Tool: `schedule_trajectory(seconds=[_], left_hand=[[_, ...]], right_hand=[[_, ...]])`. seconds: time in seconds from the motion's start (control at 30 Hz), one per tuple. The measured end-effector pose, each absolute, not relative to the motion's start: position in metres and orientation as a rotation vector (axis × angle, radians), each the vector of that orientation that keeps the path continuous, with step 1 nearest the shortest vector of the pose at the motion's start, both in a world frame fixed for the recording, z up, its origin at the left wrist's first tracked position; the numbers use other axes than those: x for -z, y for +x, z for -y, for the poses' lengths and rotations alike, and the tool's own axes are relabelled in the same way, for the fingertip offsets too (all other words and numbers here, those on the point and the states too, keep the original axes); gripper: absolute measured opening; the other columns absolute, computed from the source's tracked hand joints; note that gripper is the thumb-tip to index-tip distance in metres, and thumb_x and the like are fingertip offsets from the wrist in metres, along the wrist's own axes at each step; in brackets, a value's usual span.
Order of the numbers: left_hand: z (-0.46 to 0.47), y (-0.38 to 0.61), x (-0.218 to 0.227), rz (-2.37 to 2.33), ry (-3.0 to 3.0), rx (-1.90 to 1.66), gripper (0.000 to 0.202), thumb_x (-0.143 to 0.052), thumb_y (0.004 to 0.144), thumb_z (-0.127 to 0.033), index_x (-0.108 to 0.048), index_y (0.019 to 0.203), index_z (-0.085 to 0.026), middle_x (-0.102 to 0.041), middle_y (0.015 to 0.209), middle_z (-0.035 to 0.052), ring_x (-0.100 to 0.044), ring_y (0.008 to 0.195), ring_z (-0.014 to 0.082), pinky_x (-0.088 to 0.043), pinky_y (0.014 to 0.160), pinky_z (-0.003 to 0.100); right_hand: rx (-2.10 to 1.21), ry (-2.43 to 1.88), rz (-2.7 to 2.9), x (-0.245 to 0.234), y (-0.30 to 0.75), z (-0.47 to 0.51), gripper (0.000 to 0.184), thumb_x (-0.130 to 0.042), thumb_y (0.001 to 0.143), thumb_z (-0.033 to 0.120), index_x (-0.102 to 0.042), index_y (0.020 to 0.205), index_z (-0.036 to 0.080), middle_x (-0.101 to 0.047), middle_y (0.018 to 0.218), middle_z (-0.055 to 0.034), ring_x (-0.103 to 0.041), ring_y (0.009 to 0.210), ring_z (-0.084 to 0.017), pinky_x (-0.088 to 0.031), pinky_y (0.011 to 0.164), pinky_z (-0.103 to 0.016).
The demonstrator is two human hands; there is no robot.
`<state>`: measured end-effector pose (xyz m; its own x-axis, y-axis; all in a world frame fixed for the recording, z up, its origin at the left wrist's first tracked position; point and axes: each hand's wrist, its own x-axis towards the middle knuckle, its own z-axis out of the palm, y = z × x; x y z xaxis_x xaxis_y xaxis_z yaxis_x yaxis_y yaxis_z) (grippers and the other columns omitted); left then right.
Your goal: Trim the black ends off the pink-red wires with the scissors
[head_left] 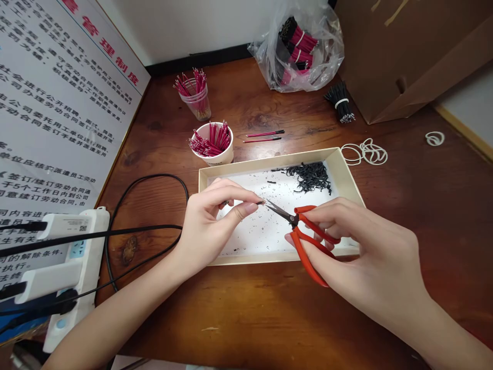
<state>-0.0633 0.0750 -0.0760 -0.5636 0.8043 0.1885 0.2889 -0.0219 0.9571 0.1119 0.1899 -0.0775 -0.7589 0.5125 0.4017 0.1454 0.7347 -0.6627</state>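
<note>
Between thumb and forefinger, my left hand (215, 218) pinches a small dark wire end (261, 202); the rest of the wire is hidden in the hand. My right hand (370, 252) is closed around the red handles of a pair of scissors (293, 221). Their blades are slightly apart, with the tips close to the wire end. Both hands are above a shallow cream box (348, 180) with a white bottom. Inside it lie a heap of short black pieces (314, 177) and many tiny dark scraps.
Behind the box stand a white paper cup (227, 154) and a clear plastic cup (202, 109), both holding magenta wires. A plastic bag (269, 61), a banded black wire bundle (339, 103) and white rubber bands (372, 152) lie farther back. A power strip (90, 262) with cables is at left.
</note>
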Motion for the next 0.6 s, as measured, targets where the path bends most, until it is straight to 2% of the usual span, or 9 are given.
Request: schedule_trajectory(seconds=[0.37,0.6], left_hand=[[-0.0743,-0.0636,0.0769,-1.848,1.178,-1.584,0.021,-0.072,0.081,-0.006,-0.080,0.079,-0.025,-0.075,0.079,0.0000,-0.062,0.075,0.0145,-0.049,0.070,0.028],[-0.0738,-0.0634,0.0767,-1.849,1.176,-1.585,0.021,-0.072,0.081,-0.006,-0.080,0.079,-0.025,-0.075,0.078,0.0002,-0.062,0.075,0.0147,-0.049,0.070,0.028]], right_hand=[[-0.812,-0.479,2.340,0.0802,0.1132,-0.1890,0.022,-0.070,0.079,0.008,-0.059,0.089,0.024,-0.066,0.073,-0.0004,-0.053,0.055,-0.012,-0.043,0.046,-0.025],[-0.827,-0.505,2.351,0.0810,0.1138,-0.1886,0.020,-0.072,0.081,0.012,-0.059,0.089,0.025,-0.067,0.074,-0.0004,-0.053,0.055,-0.012,-0.044,0.046,-0.026]])
